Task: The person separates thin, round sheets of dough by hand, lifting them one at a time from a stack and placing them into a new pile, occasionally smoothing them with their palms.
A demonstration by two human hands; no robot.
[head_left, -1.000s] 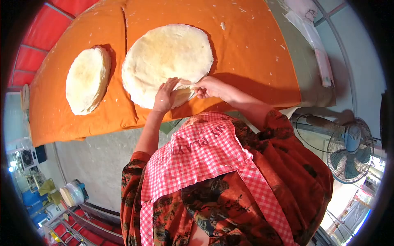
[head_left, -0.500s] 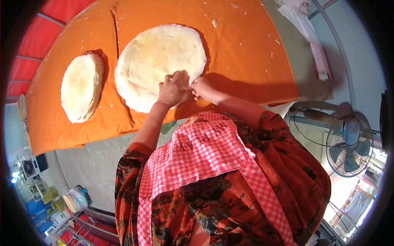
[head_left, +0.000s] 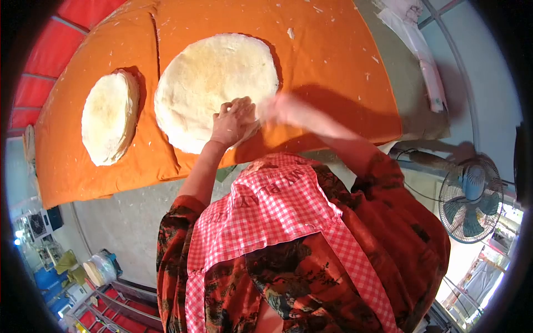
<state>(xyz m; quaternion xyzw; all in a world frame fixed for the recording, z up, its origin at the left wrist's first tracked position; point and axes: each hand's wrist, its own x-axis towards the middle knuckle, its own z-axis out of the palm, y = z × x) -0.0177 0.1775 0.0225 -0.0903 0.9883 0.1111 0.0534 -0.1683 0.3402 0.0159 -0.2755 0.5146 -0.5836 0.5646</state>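
Observation:
A large round stack of flat, pale dough sheets [head_left: 214, 72] lies on the orange cloth [head_left: 333, 61], lightly browned in the middle. My left hand [head_left: 232, 122] rests on its near edge with the fingers spread. Just beyond the stack's right edge is my right hand [head_left: 276, 110], smeared by motion, so its fingers and anything in them cannot be made out. To the left, a second stack [head_left: 108, 119] of the same pale sheets lies on the cloth, apart from both hands.
A fan [head_left: 472, 197] stands at the right, beyond the table. A white wrapped bundle [head_left: 413, 50] lies at the upper right edge. Scraps are scattered over the cloth. Wrapped round items [head_left: 100, 272] sit at the lower left.
My right hand has gone from closed fingers at the stack's edge to a fast, blurred movement there, with its forearm shifted right. My left hand has barely moved.

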